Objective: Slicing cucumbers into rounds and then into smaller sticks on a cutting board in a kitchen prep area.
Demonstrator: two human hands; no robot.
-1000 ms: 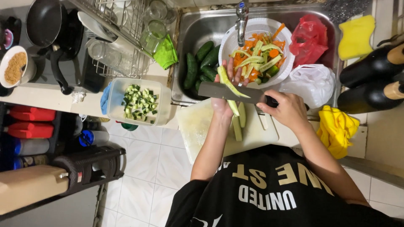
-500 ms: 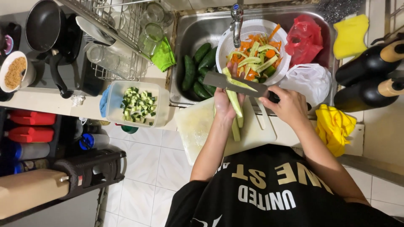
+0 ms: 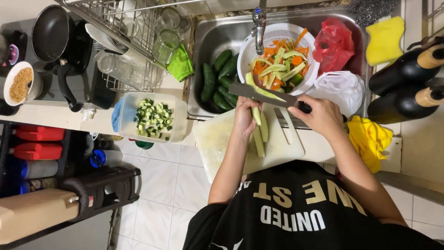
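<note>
My right hand (image 3: 319, 115) grips the black handle of a large knife (image 3: 259, 91), held level at the sink's front edge. Pale cucumber strips lie on its blade. My left hand (image 3: 244, 118) is under the blade, fingers pinching a cucumber strip (image 3: 255, 115) over the white cutting board (image 3: 217, 139). More long cucumber strips (image 3: 260, 139) lie on the board. Just beyond the knife, a white colander (image 3: 277, 32) in the sink holds carrot and cucumber strips. Whole cucumbers (image 3: 217, 78) lie in the sink (image 3: 208, 37) to its left.
A clear tub of diced cucumber (image 3: 152, 115) stands left of the board. A dish rack (image 3: 129, 41) with glasses, a black pan (image 3: 51, 32) and a bowl of grains (image 3: 21, 83) are at the left. Red (image 3: 335, 41) and white (image 3: 340, 90) bags, a yellow cloth (image 3: 370, 139) and dark bottles (image 3: 407, 69) are on the right.
My left hand has drawn back from the colander's rim to the strips on the board. The knife stays at the sink's edge with strips on its blade.
</note>
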